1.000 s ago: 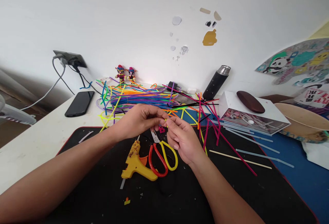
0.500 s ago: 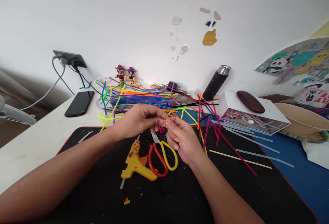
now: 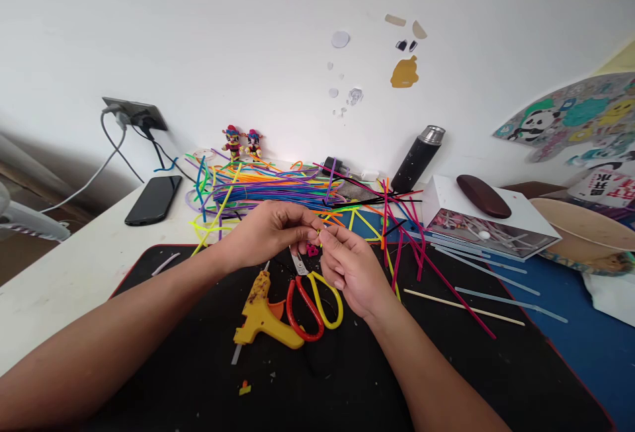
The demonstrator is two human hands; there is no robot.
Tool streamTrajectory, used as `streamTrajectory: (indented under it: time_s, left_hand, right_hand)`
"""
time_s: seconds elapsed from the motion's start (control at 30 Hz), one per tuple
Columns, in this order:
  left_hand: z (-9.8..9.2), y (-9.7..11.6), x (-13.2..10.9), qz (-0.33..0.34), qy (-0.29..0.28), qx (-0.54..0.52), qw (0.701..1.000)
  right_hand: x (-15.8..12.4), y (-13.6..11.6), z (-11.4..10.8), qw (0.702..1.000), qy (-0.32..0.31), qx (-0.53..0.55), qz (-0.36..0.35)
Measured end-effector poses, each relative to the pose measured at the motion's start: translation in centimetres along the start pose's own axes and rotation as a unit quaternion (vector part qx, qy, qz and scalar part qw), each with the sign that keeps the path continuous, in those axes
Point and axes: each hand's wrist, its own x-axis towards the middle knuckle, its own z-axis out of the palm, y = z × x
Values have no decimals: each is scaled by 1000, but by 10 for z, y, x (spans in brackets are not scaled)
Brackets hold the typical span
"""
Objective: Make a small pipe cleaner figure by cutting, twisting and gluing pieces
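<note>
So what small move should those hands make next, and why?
Perhaps a gentle squeeze on the tiny yellow piece: the left hand and right hand both pinch at it, while the scissors and glue gun lie unheld on the mat.

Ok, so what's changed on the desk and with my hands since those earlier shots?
Nothing has clearly moved, and nothing was taken up or let go. Your left hand and right hand still meet at the small yellow piece pinched at their fingertips. The glue gun, scissors and phone lie as they did.
</note>
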Motion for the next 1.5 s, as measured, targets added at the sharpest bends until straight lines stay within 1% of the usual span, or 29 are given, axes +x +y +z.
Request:
streamTrajectory:
  time_s: [0.47,0.67,0.97,1.5]
  left_hand:
    - [1,0,0,1,12,33,999]
    - [2,1,0,3,7,45,999]
    - [2,3,-1,2,4,48,999]
    - [2,-3,-1,5,4,39,999]
  right_hand:
    - [1,2,-1,1000,-2,2,1]
    - [1,1,0,1000,1,1,-1]
    - [1,1,0,1000,1,-3,0]
    - [1,3,-1,1000,5,-3,1]
